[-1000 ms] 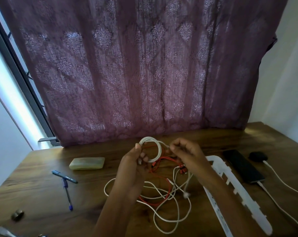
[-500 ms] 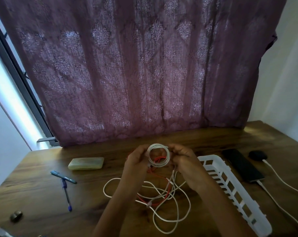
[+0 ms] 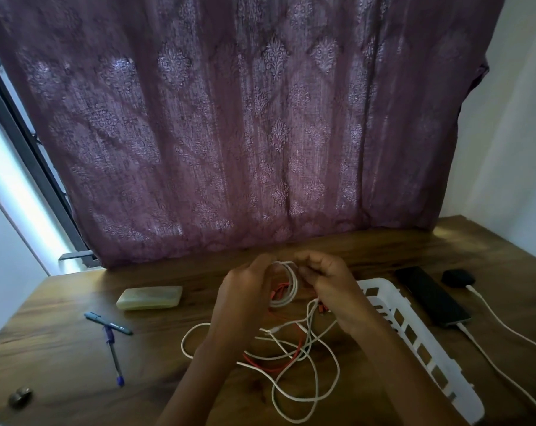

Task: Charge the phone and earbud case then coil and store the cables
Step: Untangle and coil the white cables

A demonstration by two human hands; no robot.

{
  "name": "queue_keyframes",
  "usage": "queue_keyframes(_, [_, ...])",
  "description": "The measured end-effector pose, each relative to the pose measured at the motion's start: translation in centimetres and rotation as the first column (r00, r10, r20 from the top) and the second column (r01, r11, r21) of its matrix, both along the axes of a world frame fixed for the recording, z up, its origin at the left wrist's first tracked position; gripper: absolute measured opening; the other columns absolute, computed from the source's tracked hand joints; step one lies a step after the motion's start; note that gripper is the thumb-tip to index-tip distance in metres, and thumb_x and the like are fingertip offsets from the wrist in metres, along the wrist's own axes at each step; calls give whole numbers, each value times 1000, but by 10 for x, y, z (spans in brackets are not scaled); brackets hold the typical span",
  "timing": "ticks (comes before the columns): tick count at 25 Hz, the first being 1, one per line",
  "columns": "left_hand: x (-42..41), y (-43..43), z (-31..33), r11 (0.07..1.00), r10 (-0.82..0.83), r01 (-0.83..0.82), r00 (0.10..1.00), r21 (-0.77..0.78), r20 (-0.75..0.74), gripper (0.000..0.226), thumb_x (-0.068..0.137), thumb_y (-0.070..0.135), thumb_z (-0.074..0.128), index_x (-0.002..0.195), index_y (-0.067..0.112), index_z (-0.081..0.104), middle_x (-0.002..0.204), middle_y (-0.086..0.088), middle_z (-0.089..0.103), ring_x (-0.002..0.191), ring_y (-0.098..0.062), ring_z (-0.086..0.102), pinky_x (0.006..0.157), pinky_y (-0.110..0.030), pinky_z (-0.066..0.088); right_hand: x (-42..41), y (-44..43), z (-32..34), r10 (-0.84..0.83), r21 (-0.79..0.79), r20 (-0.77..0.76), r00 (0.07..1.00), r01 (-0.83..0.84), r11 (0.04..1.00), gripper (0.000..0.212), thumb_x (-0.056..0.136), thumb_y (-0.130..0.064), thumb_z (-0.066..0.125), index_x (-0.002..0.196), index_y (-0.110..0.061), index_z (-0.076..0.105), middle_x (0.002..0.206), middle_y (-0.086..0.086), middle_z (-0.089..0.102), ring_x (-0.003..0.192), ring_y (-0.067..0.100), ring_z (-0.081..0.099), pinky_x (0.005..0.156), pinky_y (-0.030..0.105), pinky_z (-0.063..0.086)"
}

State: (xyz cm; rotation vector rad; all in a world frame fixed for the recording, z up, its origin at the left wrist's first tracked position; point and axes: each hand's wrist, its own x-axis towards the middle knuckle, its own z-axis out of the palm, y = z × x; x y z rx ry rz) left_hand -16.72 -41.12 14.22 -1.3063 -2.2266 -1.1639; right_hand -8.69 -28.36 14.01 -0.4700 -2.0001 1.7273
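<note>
— Over mid-table, where's the cable [image 3: 293, 287]?
— I see left hand [image 3: 245, 290] and right hand [image 3: 331, 284] both pinching its coiled part; the rest trails at six o'clock, phone [image 3: 429, 295] at three o'clock.

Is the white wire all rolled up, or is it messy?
Partly rolled. The left hand and right hand hold a coil of white wire; the rest lies loose on the table, tangled with a red cable.
</note>
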Motion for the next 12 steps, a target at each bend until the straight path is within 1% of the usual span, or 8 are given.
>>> queue_keyframes(2, [1, 2, -1, 991, 10, -34, 984, 131, 180, 16, 91, 13, 54, 99, 11, 67, 75, 8, 68, 67, -6, 65, 64, -20, 53, 1, -2, 1, -107, 139, -53, 993, 114, 984, 25, 88, 1, 54, 89, -22, 64, 88, -3, 72, 86, 6, 66, 78, 21, 52])
queue_keyframes(4, [4, 5, -1, 971, 23, -102, 940, 217, 342, 17, 92, 16, 53, 96, 11, 69, 75, 10, 68, 59, -5, 63, 64, -17, 51, 2, -8, 2, -153, 249, -95, 984, 172, 953, 30, 85, 1, 57, 80, -27, 65, 82, -11, 70, 83, 0, 66, 76, 16, 51])
queue_keyframes(6, [7, 9, -2, 939, 60, -192, 909, 285, 413, 18, 92, 18, 53, 94, 12, 70, 74, 13, 68, 60, 0, 63, 62, -11, 48, 3, -18, 6, -178, 294, -92, 980, 197, 935, 32, 86, 1, 56, 83, -29, 66, 81, -18, 66, 79, -4, 64, 72, 8, 49])
queue_keyframes(7, [9, 10, -3, 920, 87, -234, 904, 313, 419, 17, 92, 17, 53, 93, 14, 70, 74, 16, 66, 64, 6, 62, 61, -5, 45, 5, -21, 5, -180, 290, -79, 980, 196, 937, 29, 87, 0, 55, 88, -24, 69, 79, -17, 65, 78, -1, 65, 69, 6, 48])
queue_keyframes(8, [11, 11, -3, 905, 110, -265, 901, 334, 419, 17, 92, 17, 54, 94, 15, 71, 74, 18, 65, 68, 12, 60, 61, -2, 42, 6, -24, 6, -180, 236, -69, 981, 191, 953, 23, 88, -2, 54, 90, -16, 71, 74, -12, 64, 77, 8, 65, 66, 7, 47])
queue_keyframes(10, [14, 11, -5, 889, 145, -298, 903, 348, 404, 17, 92, 18, 54, 96, 16, 71, 73, 21, 63, 70, 17, 58, 61, -1, 41, 10, -29, 11, -146, 15, -48, 988, 147, 989, 18, 89, -10, 55, 84, 2, 67, 65, 9, 59, 80, 26, 56, 64, 24, 49])
queue_keyframes(11, [16, 11, -7, 882, 160, -308, 907, 357, 389, 17, 91, 18, 54, 97, 16, 70, 72, 23, 61, 70, 18, 57, 61, -1, 41, 11, -30, 14, -131, -29, -42, 990, 130, 991, 22, 89, -17, 57, 85, 4, 64, 65, 15, 55, 80, 27, 53, 69, 32, 49])
queue_keyframes(12, [17, 11, -9, 874, 171, -316, 911, 369, 376, 17, 91, 18, 54, 98, 16, 70, 72, 24, 59, 70, 19, 57, 60, -1, 41, 12, -32, 15, -93, -1, -46, 995, 93, 996, 24, 86, -22, 62, 83, 1, 66, 67, 16, 56, 75, 26, 56, 70, 33, 49])
